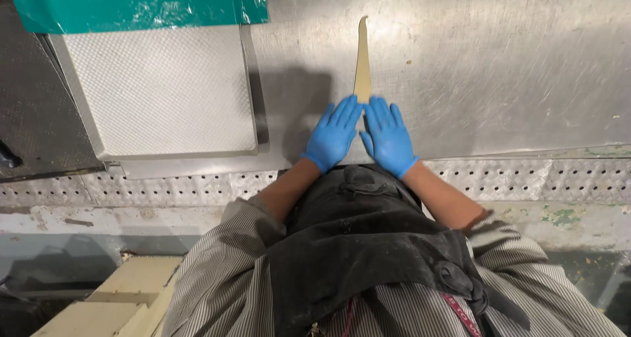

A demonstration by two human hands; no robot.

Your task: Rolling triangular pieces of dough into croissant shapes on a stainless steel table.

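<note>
A long thin strip of tan dough [362, 61] lies on the steel worktable [499, 67], running straight away from me and ending in a small curl at the far tip. My left hand [333, 134] and my right hand [388, 135], both in blue gloves, lie flat side by side on the near end of the strip. The fingers are spread and point away from me, pressing on the dough. The near end of the strip is hidden under my hands.
A white textured tray [161, 90] sits on the table to the left, with a teal plastic-wrapped object [138, 5] above it. A perforated metal ledge [513, 179] runs along the table's near edge. Pale blocks [112, 297] lie low at the left.
</note>
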